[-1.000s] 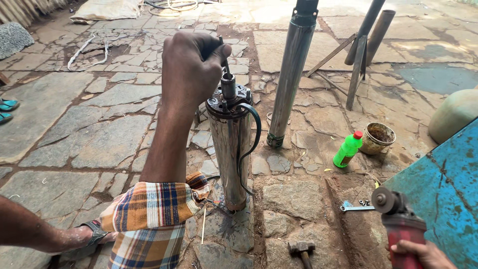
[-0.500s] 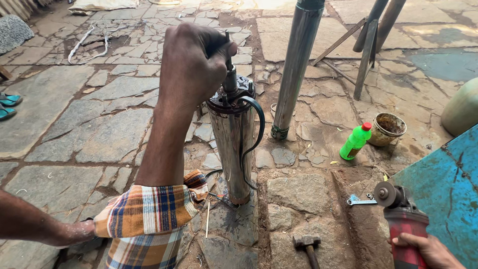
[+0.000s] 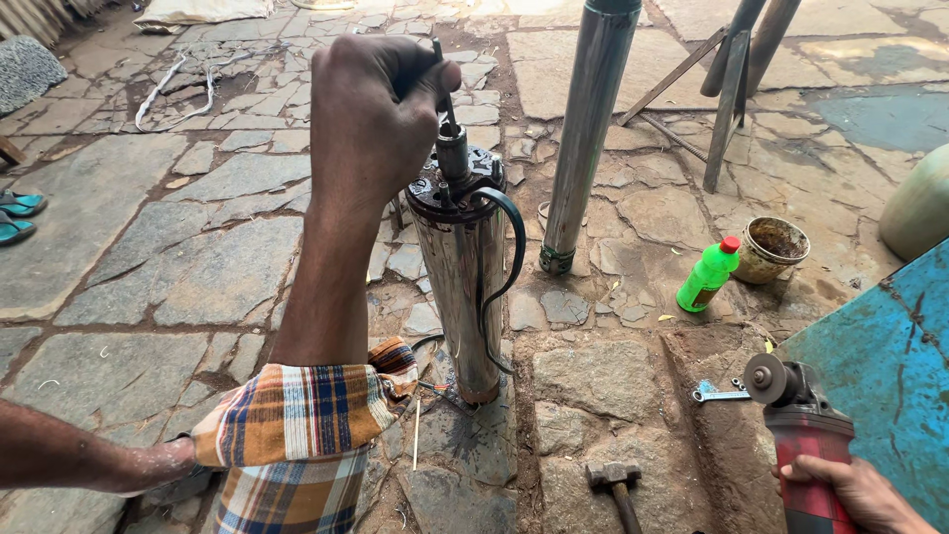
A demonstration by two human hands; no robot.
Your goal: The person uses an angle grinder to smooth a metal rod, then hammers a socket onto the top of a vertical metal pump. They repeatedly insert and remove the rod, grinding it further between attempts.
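Note:
A steel cylindrical pump motor (image 3: 463, 287) stands upright on the stone paving, with a black cable (image 3: 515, 259) looping down its side. My left hand (image 3: 371, 119) is raised over its top, fist closed around a thin metal tool (image 3: 439, 54) that sits at the motor's shaft (image 3: 453, 148). My arm comes out of a rolled plaid sleeve (image 3: 297, 415). At the lower right, my right hand (image 3: 852, 491) grips the red body of an angle grinder (image 3: 799, 420), disc end up, apart from the motor.
A taller steel cylinder (image 3: 590, 138) stands behind the motor, beside leaning metal poles (image 3: 729, 99). A green bottle (image 3: 707, 277), a dirty small bucket (image 3: 773, 247), a spanner (image 3: 717, 394) and a hammer (image 3: 615, 485) lie around. A blue metal surface (image 3: 880, 346) is at right. A bare limb (image 3: 69, 460) crosses the lower left.
My left fist stays on the tool at the motor's top. My right hand with the grinder has come up further into view at the lower right.

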